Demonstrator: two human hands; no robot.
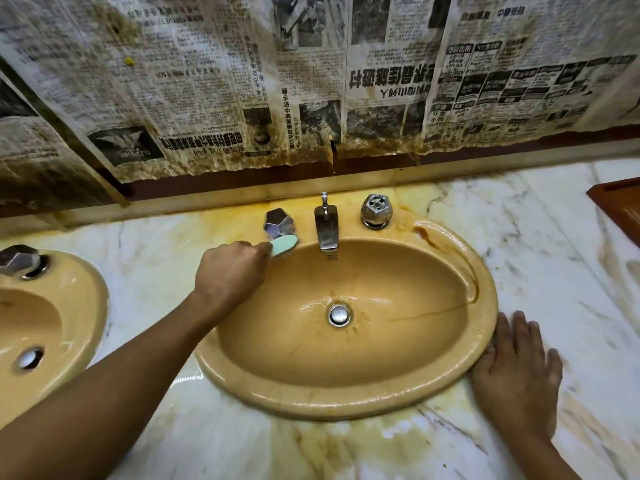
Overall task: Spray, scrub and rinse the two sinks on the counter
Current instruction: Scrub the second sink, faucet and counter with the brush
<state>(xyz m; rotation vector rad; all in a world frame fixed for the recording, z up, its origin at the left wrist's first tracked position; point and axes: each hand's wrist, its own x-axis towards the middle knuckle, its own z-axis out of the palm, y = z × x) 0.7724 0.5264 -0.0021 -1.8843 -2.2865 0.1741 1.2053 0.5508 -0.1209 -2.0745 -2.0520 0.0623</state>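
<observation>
surface: white veined marble, stained yellow-brown round the sink rims and along its back edge.
middle sink: oval and tan, set into the surface. The bowl is wet, and a brown streak runs down its right wall toward the drain plug.
second sink: same colour, toward the left edge of the surface and cut off by the frame. One faceted knob and its drain show.
spout: chrome, on the back rim of the middle sink, with a pull rod upright behind it.
left tap handle: faceted chrome, just left of the spout.
right tap handle: faceted, its top open, well apart from both hands.
left hand: stretched out from the near left toward the back edge. Its grip is clamped round the handle of a pale green brush.
brush: only the head end shows past the fingers. It lies on the back rim of the middle sink, against the base of the left tap handle.
right hand: grip apart, fingers straight and spread, palm flat on the surface toward the near edge. Its thumb side touches the outer rim of the middle sink.
newspaper: stained sheets cover the wall above the back edge, their lower edges torn.
wooden tray: only a corner shows, at the right edge.
</observation>
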